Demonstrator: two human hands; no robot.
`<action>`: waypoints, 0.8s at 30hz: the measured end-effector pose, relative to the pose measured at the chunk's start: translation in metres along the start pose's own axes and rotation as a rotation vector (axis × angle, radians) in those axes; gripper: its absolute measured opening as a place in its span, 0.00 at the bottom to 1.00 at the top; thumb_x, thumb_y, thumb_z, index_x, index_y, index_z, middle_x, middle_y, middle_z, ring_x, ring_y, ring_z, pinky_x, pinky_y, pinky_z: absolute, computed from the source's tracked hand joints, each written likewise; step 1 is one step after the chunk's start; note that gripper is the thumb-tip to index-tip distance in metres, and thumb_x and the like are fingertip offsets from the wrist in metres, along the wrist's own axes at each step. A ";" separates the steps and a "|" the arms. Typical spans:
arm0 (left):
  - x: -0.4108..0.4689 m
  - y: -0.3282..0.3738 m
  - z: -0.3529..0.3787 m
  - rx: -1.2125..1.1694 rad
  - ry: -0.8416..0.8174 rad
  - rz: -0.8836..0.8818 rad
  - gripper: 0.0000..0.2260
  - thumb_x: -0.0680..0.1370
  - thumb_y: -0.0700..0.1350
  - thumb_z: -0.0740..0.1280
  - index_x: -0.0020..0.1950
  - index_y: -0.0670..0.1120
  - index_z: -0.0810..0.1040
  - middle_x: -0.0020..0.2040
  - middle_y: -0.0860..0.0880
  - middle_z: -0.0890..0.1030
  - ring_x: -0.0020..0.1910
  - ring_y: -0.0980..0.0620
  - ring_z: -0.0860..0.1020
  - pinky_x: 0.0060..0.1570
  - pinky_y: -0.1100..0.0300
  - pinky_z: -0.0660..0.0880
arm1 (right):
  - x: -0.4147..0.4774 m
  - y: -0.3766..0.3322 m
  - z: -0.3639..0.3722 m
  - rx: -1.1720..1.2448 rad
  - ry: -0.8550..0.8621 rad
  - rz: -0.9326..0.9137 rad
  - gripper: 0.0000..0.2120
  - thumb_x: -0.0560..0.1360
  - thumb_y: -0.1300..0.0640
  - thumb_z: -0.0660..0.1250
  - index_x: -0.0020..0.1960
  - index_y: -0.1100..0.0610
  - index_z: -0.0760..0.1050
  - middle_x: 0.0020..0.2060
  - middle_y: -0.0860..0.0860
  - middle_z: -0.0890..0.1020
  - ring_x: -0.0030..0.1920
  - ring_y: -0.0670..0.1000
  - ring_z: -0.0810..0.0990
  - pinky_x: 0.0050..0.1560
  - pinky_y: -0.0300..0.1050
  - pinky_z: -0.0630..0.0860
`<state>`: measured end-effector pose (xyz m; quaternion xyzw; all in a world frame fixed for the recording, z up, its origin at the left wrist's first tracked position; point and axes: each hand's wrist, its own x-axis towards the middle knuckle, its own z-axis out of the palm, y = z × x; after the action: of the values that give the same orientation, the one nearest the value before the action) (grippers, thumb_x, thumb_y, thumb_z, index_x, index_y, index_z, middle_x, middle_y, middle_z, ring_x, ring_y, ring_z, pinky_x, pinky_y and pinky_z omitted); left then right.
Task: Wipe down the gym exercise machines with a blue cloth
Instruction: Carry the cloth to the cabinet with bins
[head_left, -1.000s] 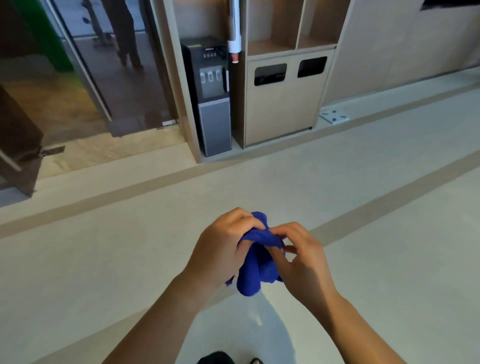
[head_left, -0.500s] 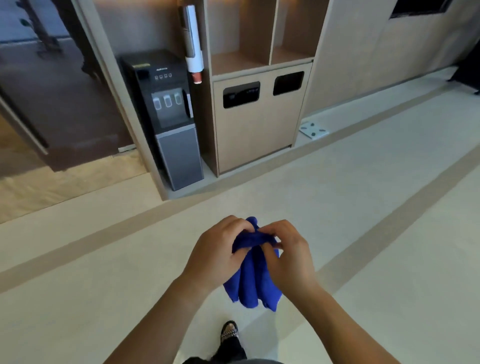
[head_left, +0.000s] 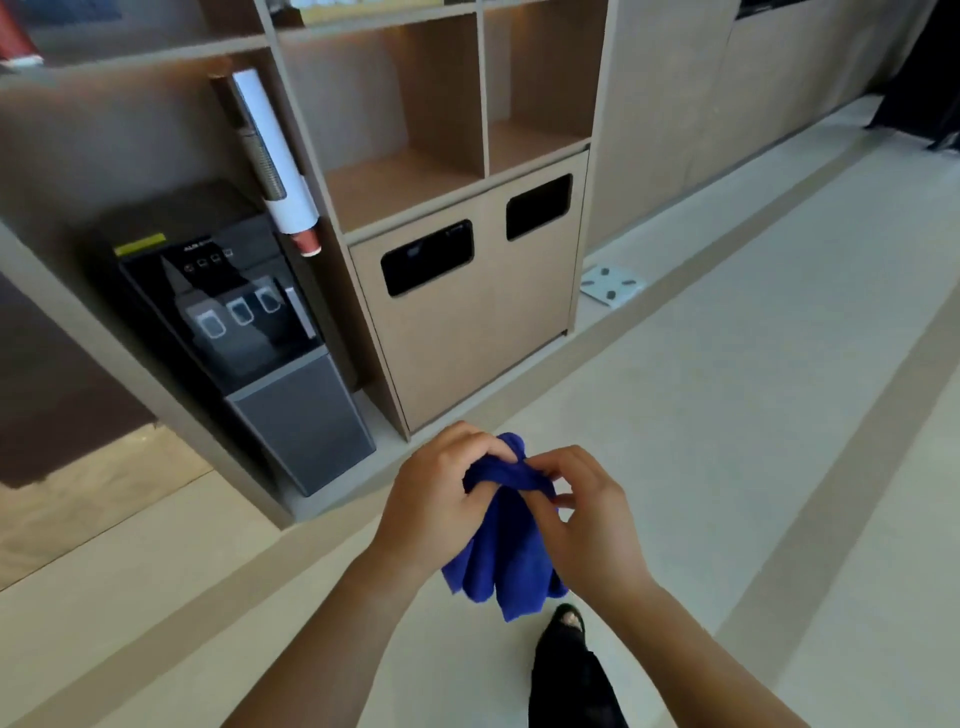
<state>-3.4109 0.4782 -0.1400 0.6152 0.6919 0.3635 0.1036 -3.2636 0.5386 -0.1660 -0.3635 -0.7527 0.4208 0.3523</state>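
A dark blue cloth (head_left: 501, 551) hangs bunched in front of me, low in the middle of the view. My left hand (head_left: 434, 499) grips its upper left part with the fingers curled over the top. My right hand (head_left: 587, 525) pinches the cloth's upper right edge with fingers and thumb. The cloth's lower folds dangle free above the floor. No exercise machine is in sight.
A black water dispenser (head_left: 249, 332) stands in a niche at left, a cup tube (head_left: 275, 156) above it. A wooden cabinet (head_left: 467, 312) with two dark bin slots and open shelves is ahead. A white scale (head_left: 612, 285) lies on the floor. My black shoe (head_left: 569, 670) is below.
I have moved closer to the dispenser and cabinet, which now look larger. The cloth hangs lower and more unfolded between my hands. My foot has stepped into view.
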 end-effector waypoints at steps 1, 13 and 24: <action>0.027 -0.010 0.007 -0.016 -0.001 -0.019 0.14 0.71 0.36 0.66 0.47 0.55 0.76 0.46 0.59 0.77 0.46 0.58 0.76 0.45 0.60 0.75 | 0.028 0.010 -0.002 0.001 -0.023 0.008 0.15 0.72 0.65 0.66 0.45 0.44 0.76 0.43 0.40 0.78 0.45 0.43 0.77 0.45 0.44 0.77; 0.315 -0.074 0.082 -0.054 0.048 -0.051 0.12 0.69 0.35 0.67 0.45 0.52 0.77 0.43 0.59 0.76 0.43 0.61 0.75 0.41 0.66 0.73 | 0.323 0.107 -0.055 -0.068 -0.022 0.046 0.15 0.70 0.68 0.65 0.44 0.48 0.78 0.42 0.43 0.79 0.45 0.42 0.77 0.45 0.36 0.75; 0.598 -0.170 0.127 -0.117 0.066 0.071 0.09 0.75 0.42 0.67 0.51 0.54 0.75 0.48 0.58 0.77 0.46 0.61 0.76 0.43 0.60 0.77 | 0.611 0.181 -0.071 -0.079 0.095 -0.018 0.14 0.71 0.65 0.67 0.42 0.45 0.75 0.40 0.41 0.78 0.43 0.40 0.75 0.41 0.28 0.71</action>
<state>-3.6001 1.0834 -0.1559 0.6199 0.6502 0.4268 0.1036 -3.4569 1.1503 -0.1613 -0.3901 -0.7545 0.3699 0.3765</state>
